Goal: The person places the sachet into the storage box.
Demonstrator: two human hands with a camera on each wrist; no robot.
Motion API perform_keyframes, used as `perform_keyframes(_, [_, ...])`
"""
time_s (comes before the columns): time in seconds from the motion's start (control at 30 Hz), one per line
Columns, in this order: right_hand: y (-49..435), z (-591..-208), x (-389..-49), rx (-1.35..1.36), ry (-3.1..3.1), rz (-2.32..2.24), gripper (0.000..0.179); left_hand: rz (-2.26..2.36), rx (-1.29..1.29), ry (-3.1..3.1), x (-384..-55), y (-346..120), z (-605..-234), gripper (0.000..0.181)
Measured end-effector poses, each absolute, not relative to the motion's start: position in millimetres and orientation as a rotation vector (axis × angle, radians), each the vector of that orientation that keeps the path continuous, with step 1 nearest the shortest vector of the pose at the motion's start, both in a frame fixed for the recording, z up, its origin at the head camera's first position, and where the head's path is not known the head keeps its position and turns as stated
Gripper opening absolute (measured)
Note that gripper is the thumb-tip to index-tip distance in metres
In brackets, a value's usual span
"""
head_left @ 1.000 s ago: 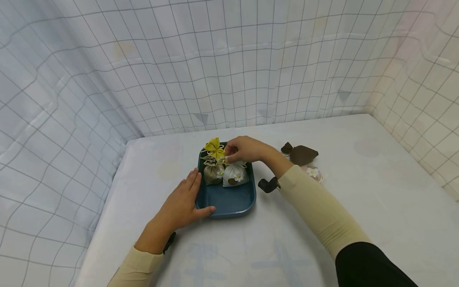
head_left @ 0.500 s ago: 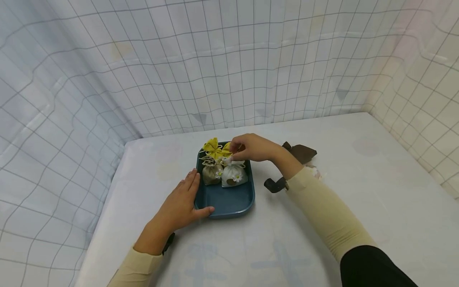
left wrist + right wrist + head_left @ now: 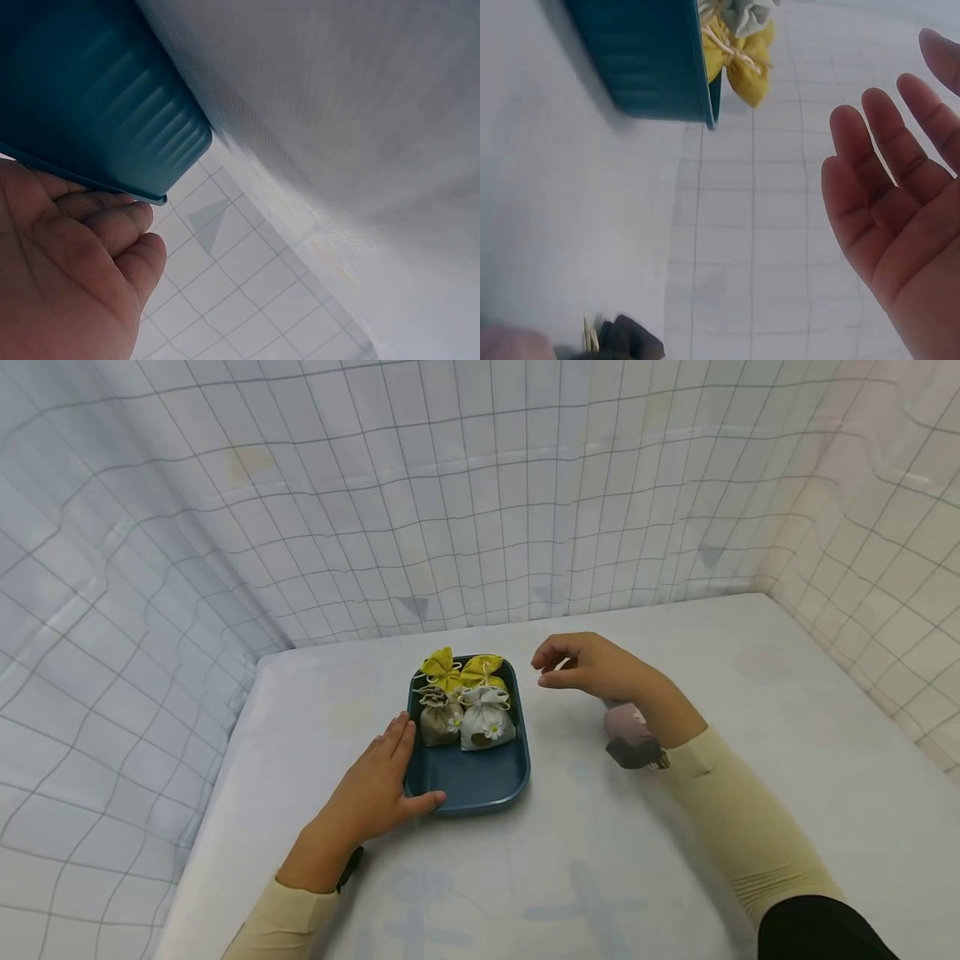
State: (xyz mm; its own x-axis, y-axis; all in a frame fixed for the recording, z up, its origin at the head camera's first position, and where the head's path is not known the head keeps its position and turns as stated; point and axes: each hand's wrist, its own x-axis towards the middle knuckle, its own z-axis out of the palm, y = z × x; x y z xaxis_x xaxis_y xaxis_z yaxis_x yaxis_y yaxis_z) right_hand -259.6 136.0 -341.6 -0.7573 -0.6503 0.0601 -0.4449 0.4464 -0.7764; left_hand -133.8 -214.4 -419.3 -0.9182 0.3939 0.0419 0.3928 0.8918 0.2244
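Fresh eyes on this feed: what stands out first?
Two yellow drawstring pouches stand out at the far end of the blue tray, behind a tan pouch and a white pouch. The left hand touches the tray's left side; the right hand hovers empty to its right.

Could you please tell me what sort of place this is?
Probably a small curtained-off work booth, though I cannot see beyond it. White grid-patterned sheeting hangs behind and on both sides of a white tabletop, on which a blue tray holds little drawstring bags.
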Motion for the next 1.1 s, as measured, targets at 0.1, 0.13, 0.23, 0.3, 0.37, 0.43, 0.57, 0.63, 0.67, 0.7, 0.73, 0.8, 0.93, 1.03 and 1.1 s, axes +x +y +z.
perform_keyframes(0.1, [151.0,-339.0,-253.4,-0.936,2.468,-1.223,0.021,0.376,0.636,3.053,-134.0,-214.6,-418.4,0.111])
perform_keyframes(0.13, [155.9,-338.5,-251.5,-0.928,2.471,-1.227,0.02,0.377,0.636,3.053,-134.1,-214.6,-418.2,0.111])
perform_keyframes(0.23, [170.3,-339.2,-247.0,-0.919,2.486,-1.238,0.018,0.38,0.642,3.059,-134.5,-214.8,-418.2,0.111])
perform_keyframes(0.3, [179.5,-340.7,-244.5,-0.919,2.496,-1.243,0.017,0.379,0.644,3.065,-134.8,-215.1,-418.4,0.111])
perform_keyframes(0.37, [188.3,-343.7,-242.6,-0.921,2.5,-1.254,0.017,0.374,0.643,3.07,-135.1,-215.1,-418.5,0.111])
perform_keyframes(0.43, [196.7,-347.0,-239.9,-0.916,2.497,-1.269,0.017,0.37,0.646,3.074,-135.2,-215.1,-418.6,0.112])
perform_keyframes(0.57, [212.4,-354.9,-231.7,-0.896,2.506,-1.296,0.015,0.372,0.633,3.062,-135.5,-214.7,-418.5,0.112])
perform_keyframes(0.63, [219.6,-359.7,-227.2,-0.901,2.541,-1.278,0.014,0.366,0.627,3.056,-135.6,-214.9,-419.0,0.112])
perform_keyframes(0.67, [223.0,-362.2,-224.9,-0.899,2.558,-1.27,0.014,0.365,0.619,3.052,-135.7,-214.8,-419.1,0.112])
perform_keyframes(0.7, [226.3,-364.6,-222.8,-0.902,2.578,-1.258,0.014,0.363,0.618,3.051,-135.8,-214.9,-419.3,0.113])
perform_keyframes(0.73, [229.4,-366.7,-220.7,-0.907,2.596,-1.248,0.013,0.36,0.617,3.051,-135.7,-215.0,-419.5,0.113])
perform_keyframes(0.8, [235.2,-371.0,-216.4,-0.907,2.614,-1.246,0.014,0.355,0.617,3.049,-135.5,-215.0,-419.9,0.114])
perform_keyframes(0.93, [244.3,-376.2,-207.2,-0.925,2.614,-1.274,0.014,0.363,0.624,3.043,-134.6,-214.8,-420.2,0.115])
perform_keyframes(1.03, [248.8,-377.5,-200.4,-0.961,2.627,-1.298,0.013,0.362,0.625,3.044,-134.2,-215.2,-419.9,0.115])
perform_keyframes(1.1, [251.2,-377.6,-196.4,-0.999,2.64,-1.323,0.013,0.361,0.625,3.047,-133.8,-215.2,-419.8,0.115])
